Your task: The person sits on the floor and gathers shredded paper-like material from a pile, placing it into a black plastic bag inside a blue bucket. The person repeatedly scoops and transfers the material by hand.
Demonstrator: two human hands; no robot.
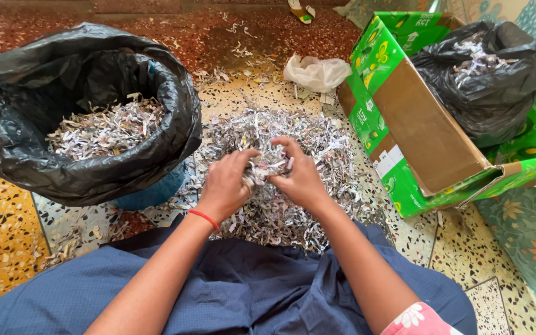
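Fingers (248, 156) of left hand (224, 186) & right hand (302, 180) curled shut on a clump of shredded paper (268, 164), just above the big pile (317, 142) on the floor (7, 229). Risk: loose strips slip out w/ a weak pinch, scattering.

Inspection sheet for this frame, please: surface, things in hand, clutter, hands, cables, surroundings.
Surface: speckled terrazzo floor, littered with scraps.
Job's things: heap of shredded paper strips; black plastic bag over a blue bin, partly filled with shreds.
Clutter: crumpled white plastic bag.
Grippers: left hand and right hand both pinch one clump of shreds.
Cables: nothing seen.
Surroundings: green cardboard box holding a second black bag; blue garment over the lap.
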